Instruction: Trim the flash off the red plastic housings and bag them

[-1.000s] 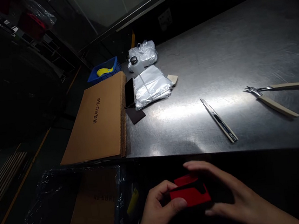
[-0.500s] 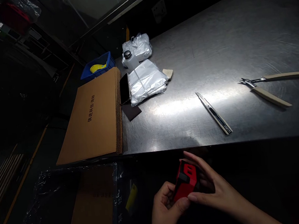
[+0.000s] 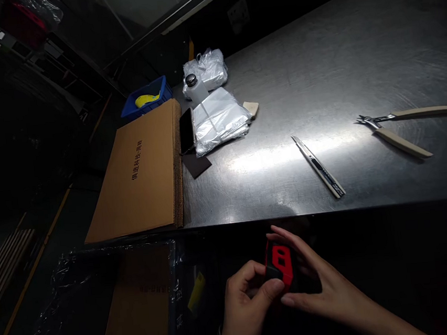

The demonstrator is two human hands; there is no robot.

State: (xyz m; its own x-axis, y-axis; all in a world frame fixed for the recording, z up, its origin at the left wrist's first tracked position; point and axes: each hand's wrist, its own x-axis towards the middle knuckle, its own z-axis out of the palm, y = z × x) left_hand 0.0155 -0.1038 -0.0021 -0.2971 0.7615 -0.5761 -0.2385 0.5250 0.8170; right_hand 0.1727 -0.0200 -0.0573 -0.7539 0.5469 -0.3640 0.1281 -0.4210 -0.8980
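Observation:
A small red and black part [image 3: 283, 263] is held in front of the metal table's near edge. My left hand [image 3: 249, 301] grips its lower left side between thumb and curled fingers. Around its right side is my right hand [image 3: 315, 272], with the fingertips at the top and the thumb near the bottom corner; whether they press on the part is hard to tell. On the table lie a utility knife [image 3: 319, 168] and pliers [image 3: 394, 132] with pale handles, spread apart.
Flat cardboard [image 3: 140, 170] is stacked at the table's left end, beside a phone [image 3: 187, 131], clear bags [image 3: 221, 119], a bottle [image 3: 196, 89] and a blue bin [image 3: 127, 111]. A plastic-lined box [image 3: 174, 277] stands below.
The red and black part has turned in my hands and shows a different face. My left thumb has shifted on it, and my right thumb has moved slightly lower.

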